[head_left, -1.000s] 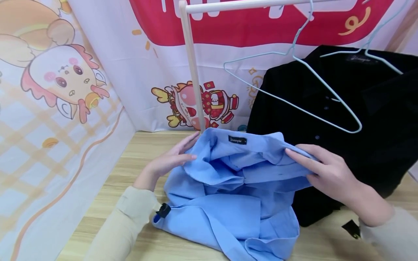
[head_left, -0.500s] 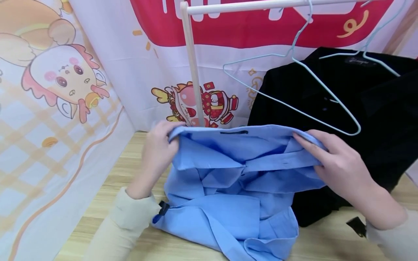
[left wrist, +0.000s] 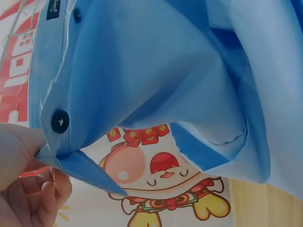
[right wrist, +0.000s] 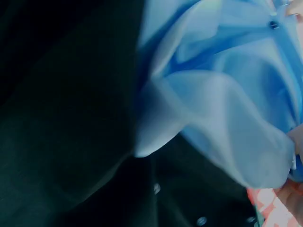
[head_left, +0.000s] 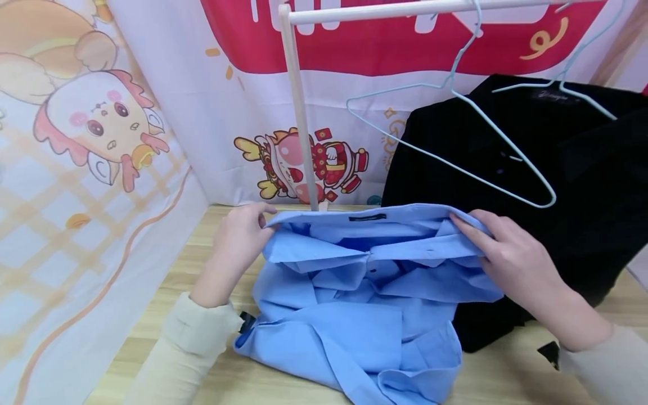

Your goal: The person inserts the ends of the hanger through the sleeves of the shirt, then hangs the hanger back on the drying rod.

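Observation:
A light blue button-up shirt [head_left: 349, 337] lies bunched in front of me, its upper edge raised with a black label [head_left: 368, 217] on the inside. My left hand [head_left: 240, 242] pinches the left end of that edge between thumb and fingers. At the other end my right hand [head_left: 516, 264] grips the edge, thumb on the near side. In the left wrist view a dark button [left wrist: 60, 121] sits beside the pinched corner of the shirt [left wrist: 156, 56]. The right wrist view has the blue cloth [right wrist: 222, 99] blurred, with some fingers [right wrist: 289, 201] at its edge.
A white rack with a rod [head_left: 374, 10] and post [head_left: 298, 107] stands behind. From it hangs a bare pale blue wire hanger [head_left: 451, 76], with a black shirt [head_left: 455, 225] on a second hanger [head_left: 563, 76] beside it. Wood-look tabletop [head_left: 167, 315] lies below; printed cloth [head_left: 91, 236] covers the left side.
My left hand went from touching the shirt with spread fingers to pinching its left end, further left. The edge is spread wider, and has dipped slightly since half a second ago.

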`<state>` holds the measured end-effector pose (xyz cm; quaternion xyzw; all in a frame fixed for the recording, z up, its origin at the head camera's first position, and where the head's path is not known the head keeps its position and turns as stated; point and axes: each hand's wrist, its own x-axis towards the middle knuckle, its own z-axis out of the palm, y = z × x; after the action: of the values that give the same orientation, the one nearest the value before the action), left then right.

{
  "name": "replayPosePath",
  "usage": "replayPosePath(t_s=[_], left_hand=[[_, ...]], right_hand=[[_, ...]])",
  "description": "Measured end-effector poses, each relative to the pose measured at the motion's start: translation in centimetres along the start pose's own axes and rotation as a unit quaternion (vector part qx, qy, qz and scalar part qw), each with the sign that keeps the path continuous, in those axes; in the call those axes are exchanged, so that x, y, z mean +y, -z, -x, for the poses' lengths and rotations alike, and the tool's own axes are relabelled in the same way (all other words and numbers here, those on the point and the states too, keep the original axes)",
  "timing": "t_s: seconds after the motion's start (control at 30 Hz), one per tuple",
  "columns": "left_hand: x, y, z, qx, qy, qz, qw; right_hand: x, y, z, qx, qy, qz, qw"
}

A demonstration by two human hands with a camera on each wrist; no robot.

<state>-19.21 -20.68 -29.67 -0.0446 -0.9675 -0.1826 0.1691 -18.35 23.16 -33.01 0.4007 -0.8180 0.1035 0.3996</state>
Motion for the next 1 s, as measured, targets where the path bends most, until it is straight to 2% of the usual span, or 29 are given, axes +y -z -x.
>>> replayPosePath(t_s=[0.17, 0.27, 0.33, 0.43, 0.53, 0.67, 0.73, 0.77, 0.87, 0.93, 1.0], left_hand=[[0.1, -0.2, 0.0, 0.005, -0.008, 0.017, 0.9998], [0.1, -0.3, 0.0, -0.018, 0.004, 0.069, 0.9975], [0.0, -0.5, 0.1, -0.05, 0.016, 0.118, 0.9916], [-0.5, -1.1, 0.2, -0.096, 0.025, 0.185, 0.9778], [-0.6, -1.5, 0.3, -0.126, 0.029, 0.244, 0.961], [-0.4, -1.5, 0.1, -0.151, 0.045, 0.335, 0.9289], [-0.2, -1.5, 0.0, -0.157, 0.056, 0.37, 0.9141], [-0.1, -1.5, 0.0, -0.155, 0.061, 0.378, 0.9106], [0.2, -1.8, 0.1, -0.14, 0.066, 0.381, 0.9115], [0.4, -2.1, 0.2, -0.129, 0.072, 0.379, 0.9136], [0.4, -2.5, 0.4, -0.123, 0.078, 0.383, 0.9121]], right_hand=[[1.1, -0.5, 1.0, -0.012, -0.019, 0.006, 0.9997], [1.2, -0.4, 1.3, -0.036, -0.039, 0.012, 0.9985], [1.1, -0.4, 1.5, -0.06, -0.058, 0.015, 0.9964], [0.8, -0.3, 1.4, -0.103, -0.09, 0.014, 0.9905], [0.7, -0.1, 1.2, -0.146, -0.119, 0.002, 0.982], [0.8, 0.4, 0.7, -0.184, -0.141, -0.036, 0.9722], [0.9, 0.9, 0.4, -0.182, -0.131, -0.056, 0.9729], [1.0, 1.1, 0.2, -0.177, -0.122, -0.067, 0.9742], [1.3, 2.0, -0.6, -0.146, -0.084, -0.086, 0.982], [1.2, 2.6, -1.3, -0.114, -0.065, -0.085, 0.9876], [0.9, 3.0, -2.0, -0.084, -0.055, -0.078, 0.9919]])
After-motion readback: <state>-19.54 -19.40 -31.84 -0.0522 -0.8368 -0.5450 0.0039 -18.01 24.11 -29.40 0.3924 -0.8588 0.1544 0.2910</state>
